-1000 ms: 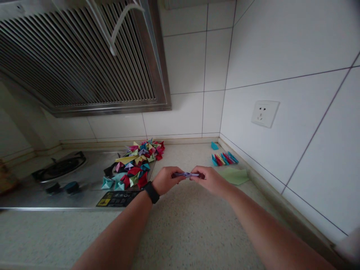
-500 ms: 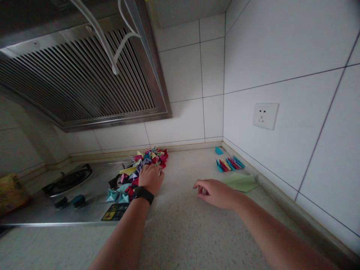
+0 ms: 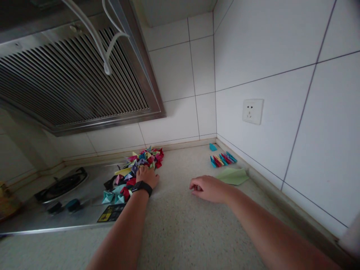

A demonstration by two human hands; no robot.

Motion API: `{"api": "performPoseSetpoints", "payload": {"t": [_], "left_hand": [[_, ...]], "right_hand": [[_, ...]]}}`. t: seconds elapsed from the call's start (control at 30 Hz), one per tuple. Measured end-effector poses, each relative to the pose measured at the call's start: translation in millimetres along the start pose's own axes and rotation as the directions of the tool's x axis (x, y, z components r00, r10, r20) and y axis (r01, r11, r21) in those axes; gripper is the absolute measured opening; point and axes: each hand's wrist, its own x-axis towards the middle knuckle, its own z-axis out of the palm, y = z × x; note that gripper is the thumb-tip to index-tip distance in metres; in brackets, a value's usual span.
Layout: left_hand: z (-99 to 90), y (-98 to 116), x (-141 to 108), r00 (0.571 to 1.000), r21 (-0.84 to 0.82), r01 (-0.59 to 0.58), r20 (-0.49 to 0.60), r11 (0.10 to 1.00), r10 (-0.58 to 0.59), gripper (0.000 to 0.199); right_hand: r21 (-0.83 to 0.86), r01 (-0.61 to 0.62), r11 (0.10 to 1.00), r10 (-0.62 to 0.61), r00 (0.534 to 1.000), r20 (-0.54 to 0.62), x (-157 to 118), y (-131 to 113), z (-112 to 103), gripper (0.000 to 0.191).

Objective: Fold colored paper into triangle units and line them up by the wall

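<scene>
My left hand (image 3: 148,176), with a black watch (image 3: 142,186) at the wrist, rests against the right side of a heap of folded paper pieces (image 3: 132,165) in many colours. Its fingers are a little apart over the heap, and their tips are partly hidden. To the right, my right hand (image 3: 209,188) lies low over the counter, its fingers curled in toward the thumb with nothing visible in them. Just behind it a pale green sheet of paper (image 3: 232,176) is partly covered. Further back stands a row of narrow folded papers (image 3: 223,159) in blue, red and yellow.
A single blue folded paper (image 3: 213,147) lies near the wall corner. On the left is a gas stove (image 3: 84,187) with two knobs, beneath a range hood (image 3: 84,93) with a hanging white cable (image 3: 107,63). A socket (image 3: 252,111) is on the right wall.
The view has turned slightly to the right, so everything sits further left. My left hand stays at the heap; my right hand's curled fingers have barely changed.
</scene>
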Motion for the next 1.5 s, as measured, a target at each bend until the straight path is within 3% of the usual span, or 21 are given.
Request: {"api": "performPoseSetpoints", "payload": {"t": [0.6, 0.8, 0.93, 1.07, 1.17, 1.23, 1.37, 1.5], "left_hand": [[-6.4, -5.0, -2.1, 0.99, -0.096, -0.14, -0.026, 0.985, 0.139, 0.027], [-4.7, -6.0, 2.9, 0.98, -0.157, -0.197, -0.063, 0.968, 0.189, 0.025], [-12.3, -3.8, 4.0, 0.963, -0.248, -0.257, -0.144, 0.934, 0.226, 0.021], [-25.7, 5.9, -5.1, 0.922, -0.397, -0.371, -0.265, 0.84, 0.282, 0.018], [-39.1, 21.7, -23.0, 0.858, -0.518, -0.511, -0.361, 0.686, 0.366, 0.016], [-48.5, 35.0, -37.9, 0.812, -0.584, -0.583, -0.399, 0.565, 0.425, 0.015], [-61.5, 59.3, -62.1, 0.783, -0.68, -0.605, -0.415, 0.414, 0.464, 0.014], [-63.2, 70.5, -70.3, 0.757, -0.719, -0.61, -0.407, 0.332, 0.511, 0.013]], "right_hand": [[0.016, 0.017, 1.0, -0.017, 1.0, -0.023, -2.1, 0.4, -1.3, 0.019], [-0.005, 0.025, 1.0, -0.025, 0.999, -0.022, -2.7, 0.2, -1.8, 0.019], [-0.006, 0.032, 0.999, -0.032, 0.999, -0.028, -2.8, 0.7, -1.0, 0.019], [-0.006, 0.02, 1.0, -0.02, 0.997, -0.073, -1.8, 0.3, -0.9, 0.016], [0.056, -0.011, 0.998, 0.021, 0.984, -0.177, 0.2, -0.2, -1.6, 0.019], [0.135, -0.03, 0.99, 0.065, 0.962, -0.266, 1.5, 0.2, -2.2, 0.032], [0.273, 0.017, 0.962, 0.063, 0.958, -0.281, 2.3, 2.8, -2.0, 0.072], [0.298, 0.066, 0.952, 0.015, 0.965, -0.261, 3.7, 5.3, 1.2, 0.063]]}}
